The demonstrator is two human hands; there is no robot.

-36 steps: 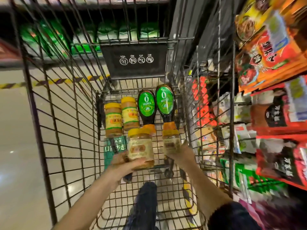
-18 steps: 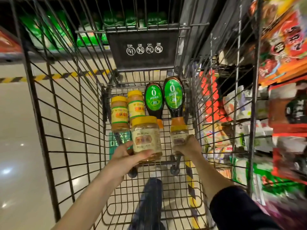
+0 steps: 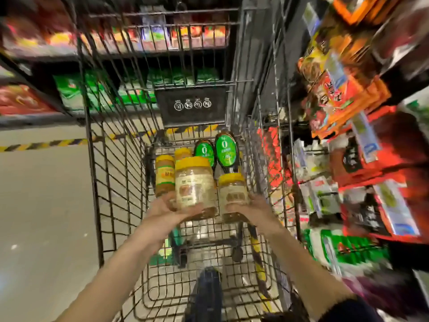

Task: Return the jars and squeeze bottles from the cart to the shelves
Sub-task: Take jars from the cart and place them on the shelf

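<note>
My left hand (image 3: 166, 213) grips a large clear jar (image 3: 194, 184) with a yellow lid and lifts it above the floor of the wire cart (image 3: 111, 173). My right hand (image 3: 251, 211) holds a smaller yellow-lidded jar (image 3: 232, 194) just to its right. Behind them at the cart's far end lie two amber jars with yellow labels, one (image 3: 164, 175) in plain sight and the other (image 3: 182, 153) mostly hidden by the lifted jar. Two dark squeeze bottles with green oval labels lie beside them, one (image 3: 204, 152) left of the other (image 3: 225, 149).
Store shelves (image 3: 362, 145) packed with red, orange and green packets run close along the cart's right side. More shelves with green packets (image 3: 76, 91) stand beyond the cart. A pale floor with yellow-black hazard tape (image 3: 46, 144) lies to the left. My dark trouser leg (image 3: 206, 296) shows below.
Both hands have lifted their jars up and toward me. The view has tilted upward, so more of the shelves beyond the cart shows.
</note>
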